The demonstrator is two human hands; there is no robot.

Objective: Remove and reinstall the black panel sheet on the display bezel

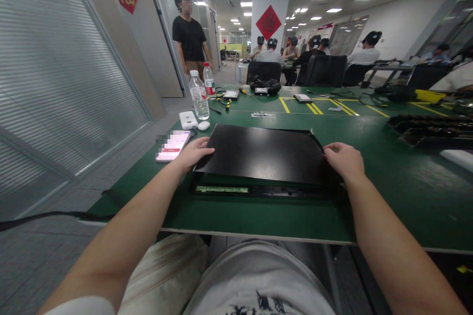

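A flat black panel (264, 152), like a laptop's bottom cover, is tilted up at its near edge over a black chassis (266, 190) on the green table (281, 219). A green circuit strip (221, 189) shows in the gap beneath. My left hand (194, 153) grips the panel's left near corner, fingers curled over its edge. My right hand (343, 160) grips the right near corner the same way.
A phone (172, 145) with a lit screen lies left of the panel, with a white box (188, 119), a white mouse (203, 125) and two water bottles (198, 94) behind. Black trays (430, 128) sit at right. A person in black (189, 37) stands at back left; several seated people work beyond.
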